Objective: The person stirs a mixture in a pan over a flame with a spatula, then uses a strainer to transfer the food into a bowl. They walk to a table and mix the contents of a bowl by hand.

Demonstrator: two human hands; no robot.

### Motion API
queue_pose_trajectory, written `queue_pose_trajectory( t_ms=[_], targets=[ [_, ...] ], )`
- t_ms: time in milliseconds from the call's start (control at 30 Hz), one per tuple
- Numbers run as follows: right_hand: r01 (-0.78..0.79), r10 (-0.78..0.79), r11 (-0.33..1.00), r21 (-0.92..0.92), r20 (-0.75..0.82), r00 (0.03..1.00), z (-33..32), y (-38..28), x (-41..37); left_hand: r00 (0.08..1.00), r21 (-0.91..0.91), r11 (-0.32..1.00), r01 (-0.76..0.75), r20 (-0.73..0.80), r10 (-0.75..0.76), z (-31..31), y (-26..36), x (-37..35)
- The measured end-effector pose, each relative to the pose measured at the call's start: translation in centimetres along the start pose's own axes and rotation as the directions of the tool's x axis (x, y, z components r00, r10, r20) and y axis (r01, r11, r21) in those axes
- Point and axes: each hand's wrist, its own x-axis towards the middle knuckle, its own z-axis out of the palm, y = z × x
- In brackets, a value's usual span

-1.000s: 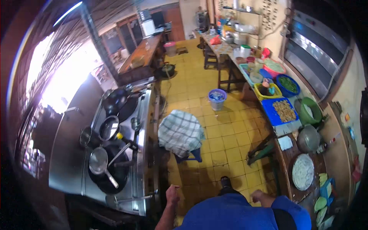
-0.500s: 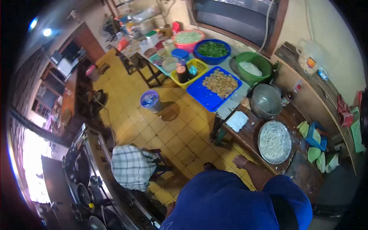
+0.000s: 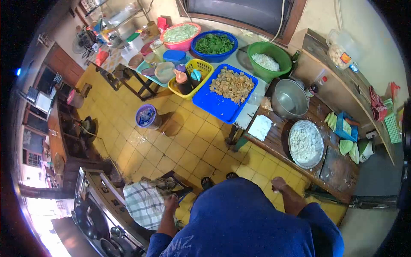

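Hands low at sides. L hand (image 3: 171, 201) at edge of checkered cloth (image 3: 143, 202), touching or just beside it; grip can't tell. R hand (image 3: 278, 184) loosely curled, empty, near wooden table (image 3: 319, 115) w/ round metal tray (image 3: 305, 143) of white mix.

Blue tray (image 3: 214, 108) of fried pieces beside yellow basket (image 3: 204, 65); green tub (image 3: 283, 54) behind. Purple bucket (image 3: 155, 121) on tiled floor (image 3: 188, 145).

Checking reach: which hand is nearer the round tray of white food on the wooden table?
Right. The right hand is near the table edge, short of the tray; the left hand is far off, by the checked cloth.
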Motion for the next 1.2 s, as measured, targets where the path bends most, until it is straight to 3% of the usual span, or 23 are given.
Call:
queue_pose_trajectory(
  t_ms=[67, 100, 133, 200, 233, 267, 333, 367, 400, 467, 500, 533, 600, 700, 767, 800, 833, 867, 900, 933, 1000, 1133, 1200],
  targets=[
    [0.129, -0.129, 0.992, -0.012, -0.035, 0.991, 1.6, -2.5, 1.4, 0.994, 0.102, 0.99, -0.094, 0.064, 0.088, -0.4, 4.4, 0.4],
    [-0.297, 0.299, 0.85, 0.436, 0.064, 0.952, 1.7, -5.4, 1.4, 0.851, 0.442, 0.734, -0.516, 0.16, 0.501, -0.8, 5.2, 0.7],
    [-0.303, 0.305, 0.843, 0.444, 0.069, 0.95, 2.1, -8.7, 1.2, 0.852, 0.449, 0.731, -0.513, 0.167, 0.495, -1.3, 5.9, 0.9],
    [-0.16, 0.225, 0.954, 0.252, -0.257, 0.94, 2.1, -14.7, 1.0, 0.982, 0.074, 0.99, -0.123, 0.153, 0.111, -1.6, 7.5, 2.5],
    [-0.345, 0.458, 0.813, 0.47, -0.15, 0.876, 1.2, -19.6, 0.1, 0.976, 0.093, 0.975, -0.2, 0.104, 0.19, -1.9, 5.5, 5.0],
    [-0.35, 0.473, 0.801, 0.485, -0.156, 0.867, 1.3, -19.5, 0.3, 0.974, 0.107, 0.973, -0.204, 0.124, 0.191, -2.1, 6.0, 4.5],
    [-0.321, 0.339, 0.921, 0.223, -0.046, 0.94, 1.5, -18.3, 1.3, 0.978, -0.119, 0.989, -0.089, 0.179, 0.11, -2.4, 7.0, 3.7],
    [0.151, -0.149, 0.988, 0.045, -0.046, 0.988, 1.7, -15.6, 1.7, 0.979, -0.132, 0.988, -0.083, 0.175, 0.106, -2.7, 5.5, 4.9],
    [0.137, -0.134, 0.989, 0.05, -0.058, 0.989, 1.6, -15.0, 2.3, 0.976, -0.123, 0.989, -0.081, 0.192, 0.104, -3.5, 4.4, 6.0],
    [-0.134, 0.132, 0.991, 0.016, 0.094, 0.987, 0.5, -14.4, 3.4, 0.966, 0.162, 0.987, -0.01, 0.257, -0.033, -4.8, 2.2, 7.4],
    [-0.052, 0.103, 0.944, -0.327, 0.141, 0.985, -0.1, -14.7, 4.5, 0.965, 0.163, 0.987, -0.008, 0.259, -0.035, -4.6, 0.8, 8.1],
    [-0.047, 0.099, 0.943, -0.329, 0.144, 0.985, -1.3, -15.1, 5.4, 0.971, 0.279, 0.957, -0.073, 0.24, 0.003, -4.2, -0.5, 8.7],
    [-0.453, 0.42, 0.879, 0.147, 0.212, 0.883, -2.8, -16.3, 7.3, 0.976, 0.511, 0.841, -0.178, 0.198, 0.086, -4.2, -1.8, 9.6],
    [-0.494, 0.457, 0.865, 0.088, 0.272, 0.847, -6.2, -22.0, 10.1, 0.968, 0.707, 0.663, -0.249, 0.168, 0.184, -2.7, 0.2, 10.9],
    [-0.425, 0.414, 0.904, -0.038, 0.317, 0.853, -7.9, -22.4, 12.3, 0.997, 0.118, 0.992, 0.043, 0.059, -0.051, -0.1, 3.5, 10.3],
    [-0.154, 0.256, 0.954, -0.259, 0.426, 0.868, -7.3, -18.9, 15.6, 0.982, -0.231, 0.955, 0.186, 0.065, -0.176, 1.2, 6.1, 9.3],
    [-0.493, 0.347, 0.866, 0.088, 0.604, 0.717, -4.5, -10.2, 19.3, 0.948, 0.061, 0.946, 0.318, -0.04, -0.316, 3.5, 15.5, 5.1],
    [-0.805, 0.417, 0.529, 0.268, 0.744, 0.522, -2.1, -2.6, 22.7, 0.991, 0.054, 0.99, 0.13, 0.015, -0.131, 3.6, 16.4, 5.7],
    [-0.811, 0.479, 0.542, 0.218, 0.713, 0.512, -3.7, -6.3, 22.2, 0.996, 0.04, 0.997, -0.064, 0.063, 0.062, 3.6, 16.7, 6.8],
    [-0.819, 0.54, 0.55, 0.164, 0.678, 0.499, -5.3, -10.5, 19.6, 0.998, 0.021, 0.998, -0.054, 0.03, 0.054, 3.6, 16.9, 7.5],
    [-0.539, 0.373, 0.83, 0.142, 0.578, 0.726, -7.7, -17.5, 15.8, 0.981, -0.054, 0.98, -0.193, -0.011, 0.193, 3.8, 17.0, 8.2],
    [-0.475, 0.385, 0.879, 0.038, 0.532, 0.755, -7.5, -19.1, 16.8, 0.939, 0.131, 0.943, -0.305, -0.123, 0.32, 2.8, 18.0, 6.1],
    [-0.486, 0.409, 0.874, 0.008, 0.53, 0.743, -7.2, -19.4, 17.1, 0.99, 0.143, 0.986, 0.085, -0.123, -0.068, 2.1, 19.3, 3.6]
  ],
)
